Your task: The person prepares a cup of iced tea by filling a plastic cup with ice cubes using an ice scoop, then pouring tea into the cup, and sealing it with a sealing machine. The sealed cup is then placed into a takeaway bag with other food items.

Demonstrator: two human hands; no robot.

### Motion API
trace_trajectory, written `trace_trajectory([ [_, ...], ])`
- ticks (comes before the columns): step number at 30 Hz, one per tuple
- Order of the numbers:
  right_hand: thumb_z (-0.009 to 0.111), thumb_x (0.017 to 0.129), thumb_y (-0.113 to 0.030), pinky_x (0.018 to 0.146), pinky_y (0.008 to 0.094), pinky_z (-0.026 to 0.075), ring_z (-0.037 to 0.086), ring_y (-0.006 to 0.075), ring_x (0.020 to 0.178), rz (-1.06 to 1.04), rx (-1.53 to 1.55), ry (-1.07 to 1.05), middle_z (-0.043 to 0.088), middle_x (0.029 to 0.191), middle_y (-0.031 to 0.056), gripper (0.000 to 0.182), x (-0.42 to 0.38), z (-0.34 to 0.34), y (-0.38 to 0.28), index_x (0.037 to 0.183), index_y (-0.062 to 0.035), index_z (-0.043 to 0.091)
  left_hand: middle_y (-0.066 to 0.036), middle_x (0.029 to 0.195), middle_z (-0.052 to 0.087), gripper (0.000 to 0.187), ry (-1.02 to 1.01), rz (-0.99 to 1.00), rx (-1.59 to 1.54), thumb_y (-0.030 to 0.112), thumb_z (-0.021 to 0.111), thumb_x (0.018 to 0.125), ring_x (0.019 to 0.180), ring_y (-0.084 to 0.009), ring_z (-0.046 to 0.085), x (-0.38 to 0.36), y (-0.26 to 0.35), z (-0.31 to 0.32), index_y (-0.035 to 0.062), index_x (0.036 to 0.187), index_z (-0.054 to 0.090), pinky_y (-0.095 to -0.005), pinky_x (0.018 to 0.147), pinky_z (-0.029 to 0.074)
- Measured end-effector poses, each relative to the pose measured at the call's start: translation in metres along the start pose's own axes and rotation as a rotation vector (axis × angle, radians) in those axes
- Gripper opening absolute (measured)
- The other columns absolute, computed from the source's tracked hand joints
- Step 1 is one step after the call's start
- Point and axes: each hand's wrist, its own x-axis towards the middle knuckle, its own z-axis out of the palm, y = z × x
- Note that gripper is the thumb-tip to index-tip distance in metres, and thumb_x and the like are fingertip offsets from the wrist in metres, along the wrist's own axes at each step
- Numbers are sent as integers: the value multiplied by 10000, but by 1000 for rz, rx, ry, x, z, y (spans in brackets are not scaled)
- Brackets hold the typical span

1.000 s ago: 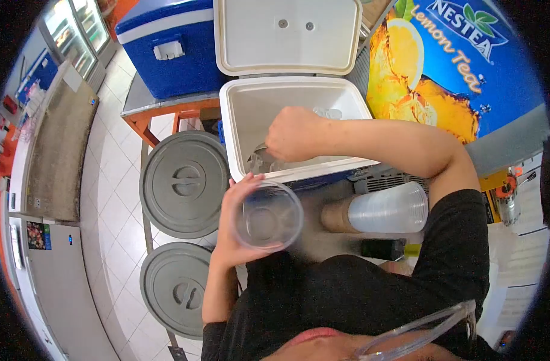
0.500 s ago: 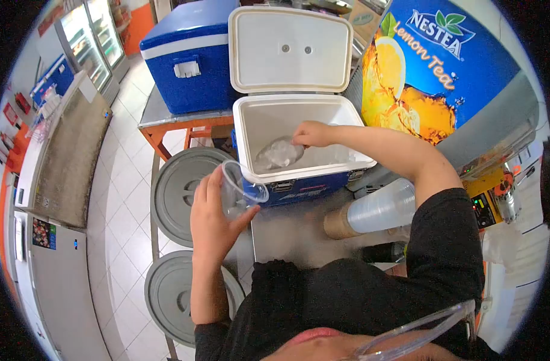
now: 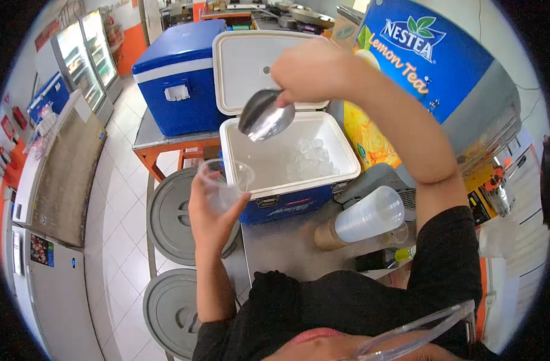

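Note:
My left hand (image 3: pixel 212 207) is wrapped round a clear plastic cup (image 3: pixel 230 177), held upright beside the front left corner of the ice cooler (image 3: pixel 293 191). Whitish contents show low in the cup. Raised over the cooler, my right hand (image 3: pixel 314 71) grips a shiny metal ice scoop (image 3: pixel 267 115), its bowl tilted down toward the cup side. No ice shows in the scoop's visible part. Inside the open cooler, ice cubes (image 3: pixel 314 159) lie heaped toward the right. The cooler's white lid (image 3: pixel 242 69) stands up behind, partly hidden by my right hand.
A closed blue cooler (image 3: pixel 178 90) sits on the table at the back left. Grey lidded bins (image 3: pixel 172 210) stand below left. Stacked clear cups (image 3: pixel 371 213) lie near a green-capped bottle (image 3: pixel 401 254) on the metal counter (image 3: pixel 281 246). A Nestea dispenser (image 3: pixel 431 72) rises at the right.
My right hand has lifted the scoop out of the cooler, up and toward the left; the ice seen in it before no longer shows. The left hand keeps the cup in nearly the same place.

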Motion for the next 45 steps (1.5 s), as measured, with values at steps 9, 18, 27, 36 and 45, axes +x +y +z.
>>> trace_trajectory([
  [9,579,715,-209,542,419,473,634,247,688,-191,-213,-24,654,744,51,125,113,277,-80,719,-142,685,-190,1206,463,882,-98,-67,-332,134,806,576,1161,-272,440,-59,-42,9,-15,1280,295,-384,982,321],
  [18,545,703,-339,530,404,475,590,299,578,-548,182,106,611,626,105,247,102,274,-54,661,-122,654,-187,1232,441,871,-135,-69,-429,117,802,579,1187,-273,419,-70,-58,25,-12,1275,294,-383,998,301],
  [27,529,709,-334,534,406,480,601,303,589,-673,71,95,609,609,111,271,73,209,-63,622,-104,643,-190,1236,437,869,-223,-108,-350,94,801,585,1191,-268,412,-67,-47,12,-7,1279,288,-384,998,303],
  [36,520,759,-380,537,419,454,590,299,593,-477,312,116,606,617,111,308,59,224,-25,656,-118,647,-171,1191,483,843,-96,-3,-145,106,806,563,1115,-257,474,-60,-31,4,-4,1254,336,-374,941,367],
  [45,535,825,-417,554,299,453,557,147,593,-29,1079,-236,597,658,46,388,46,289,-3,775,-49,646,-135,1112,518,771,5,84,83,107,804,546,1040,-268,506,-51,-28,-8,13,1200,408,-365,883,408],
])
